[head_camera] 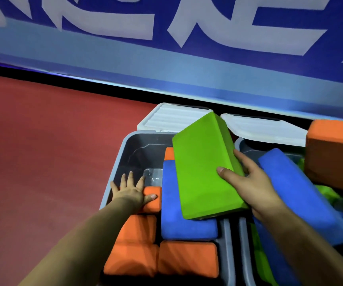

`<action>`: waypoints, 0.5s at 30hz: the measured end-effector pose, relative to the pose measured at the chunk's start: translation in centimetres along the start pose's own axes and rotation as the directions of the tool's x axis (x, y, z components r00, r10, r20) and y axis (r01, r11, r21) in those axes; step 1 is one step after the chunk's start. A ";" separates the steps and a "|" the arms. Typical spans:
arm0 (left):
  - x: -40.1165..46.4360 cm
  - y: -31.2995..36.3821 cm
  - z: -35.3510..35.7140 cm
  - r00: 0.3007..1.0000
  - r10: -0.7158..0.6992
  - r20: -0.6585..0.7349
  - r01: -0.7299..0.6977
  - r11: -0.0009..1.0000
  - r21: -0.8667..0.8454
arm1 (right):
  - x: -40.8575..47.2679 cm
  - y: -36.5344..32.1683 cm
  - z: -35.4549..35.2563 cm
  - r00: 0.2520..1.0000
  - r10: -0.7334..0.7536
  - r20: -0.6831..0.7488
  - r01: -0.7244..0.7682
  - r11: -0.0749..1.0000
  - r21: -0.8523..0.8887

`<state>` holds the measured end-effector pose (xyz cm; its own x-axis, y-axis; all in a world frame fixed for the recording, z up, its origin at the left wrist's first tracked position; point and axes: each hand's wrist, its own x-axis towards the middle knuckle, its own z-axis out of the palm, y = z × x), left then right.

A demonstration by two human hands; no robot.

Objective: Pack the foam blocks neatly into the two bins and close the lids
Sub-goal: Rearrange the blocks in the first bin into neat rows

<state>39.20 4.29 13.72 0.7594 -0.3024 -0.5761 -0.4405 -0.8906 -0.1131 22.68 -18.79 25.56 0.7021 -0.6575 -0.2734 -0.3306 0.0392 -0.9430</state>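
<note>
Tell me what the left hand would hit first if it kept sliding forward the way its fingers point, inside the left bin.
Probably the far wall of the left bin. The left hand lies flat on an orange block, fingers pointing away from the person; ahead only bare bin floor shows. Depth is hard to judge.

Two grey bins (115, 162) stand side by side on the red floor (42, 141).

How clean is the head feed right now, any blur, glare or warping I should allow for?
Head view: wide-angle warp bends the blue banner and floor line; the green block and right hand look sharp; the lower orange blocks are soft; deep shadow fills the right bin; no strong glare.
</note>
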 end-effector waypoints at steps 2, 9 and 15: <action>0.2 0.4 0.3 1.000 -0.012 -0.016 0.012 1.000 0.010 | 0.0 0.2 0.2 1.000 -0.014 0.009 0.015 0.997 -0.076; -1.8 1.3 0.2 1.000 -0.012 -0.014 0.010 0.982 -0.188 | -0.3 0.2 -0.8 0.998 -0.035 0.061 0.057 0.910 -0.410; -2.9 1.1 1.0 0.999 -0.052 -0.002 0.047 0.928 -0.371 | -0.7 -0.1 -1.0 0.997 -0.041 0.069 0.068 0.890 -0.450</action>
<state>36.06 4.50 14.44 0.7822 -0.2568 -0.5676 -0.1954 -0.9662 0.1679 21.57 -19.07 26.06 0.7568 -0.6054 -0.2466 -0.5307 -0.3488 -0.7725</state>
